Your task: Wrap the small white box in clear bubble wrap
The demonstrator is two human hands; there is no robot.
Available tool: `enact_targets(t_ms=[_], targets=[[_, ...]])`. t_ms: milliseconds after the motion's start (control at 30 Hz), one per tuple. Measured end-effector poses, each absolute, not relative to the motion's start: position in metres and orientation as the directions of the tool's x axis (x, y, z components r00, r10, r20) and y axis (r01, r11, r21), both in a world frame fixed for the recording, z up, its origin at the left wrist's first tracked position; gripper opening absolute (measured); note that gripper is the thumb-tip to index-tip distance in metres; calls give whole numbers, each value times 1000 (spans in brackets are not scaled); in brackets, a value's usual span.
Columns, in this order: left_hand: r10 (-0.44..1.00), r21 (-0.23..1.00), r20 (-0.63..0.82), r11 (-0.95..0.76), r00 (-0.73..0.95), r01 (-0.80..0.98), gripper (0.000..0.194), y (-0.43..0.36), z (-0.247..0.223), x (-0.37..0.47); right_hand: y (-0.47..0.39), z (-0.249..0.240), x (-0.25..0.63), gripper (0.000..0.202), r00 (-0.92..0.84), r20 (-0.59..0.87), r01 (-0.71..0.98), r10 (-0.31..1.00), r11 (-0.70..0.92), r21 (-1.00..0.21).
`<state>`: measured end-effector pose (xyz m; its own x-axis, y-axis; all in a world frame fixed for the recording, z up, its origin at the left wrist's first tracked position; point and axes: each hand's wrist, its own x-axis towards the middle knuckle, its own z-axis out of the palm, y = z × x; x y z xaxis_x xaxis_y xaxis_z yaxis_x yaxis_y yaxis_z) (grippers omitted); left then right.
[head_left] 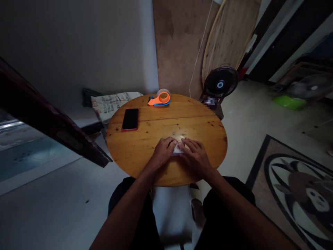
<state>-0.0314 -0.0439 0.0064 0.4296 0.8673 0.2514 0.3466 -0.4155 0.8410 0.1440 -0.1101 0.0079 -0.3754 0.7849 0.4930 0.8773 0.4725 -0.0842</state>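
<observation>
A small whitish piece point(177, 150), perhaps paper, lies on the round wooden table point(166, 128) near its front edge. My left hand point(164, 148) grips its left side with curled fingers. From the right, my right hand point(194, 151) rests over the piece, its fingers bent and the fingertips on it. The hands are close together and cover much of the piece, so its full shape is hidden.
A dark phone with a red edge point(130, 119) lies at the table's left. An orange and blue tape dispenser point(160, 98) stands at the far edge. Beyond the table are a black fan point(220, 84) and a printed sack point(111, 104). A patterned rug point(293, 187) covers the floor at right.
</observation>
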Motion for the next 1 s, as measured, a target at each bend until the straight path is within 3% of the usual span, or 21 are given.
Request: enact_targets(t_ms=[200,333,467,667,800,900,933,1000], targets=[[914,922,211,-305,347,241,29,-45,9,-35,-101,2,150,30,-391,535,872,750,488,-47],[931,946,180,-253,318,204,30,-47,5,-34,-99,3,149,28,-369,553,866,747,492,-87],[910,924,244,-323,334,203,37,-48,5,-34,-89,6,152,29,-375,502,850,779,505,-148],[850,850,317,-452,421,272,28,-50,11,-34,-83,6,147,32,-308,469,865,827,449,-223],[836,837,314,-468,450,285,23,-48,10,-36,-103,6,131,39,-236,443,869,865,392,-302],[825,833,313,-476,470,281,23,-47,9,-38,-144,22,117,63,-107,440,875,892,295,-385],[824,837,305,-471,478,278,23,-47,8,-39,-162,31,117,69,-138,409,843,902,324,-429],[823,842,290,-462,489,279,24,-48,7,-41,-200,54,133,68,-396,324,706,859,510,-491]])
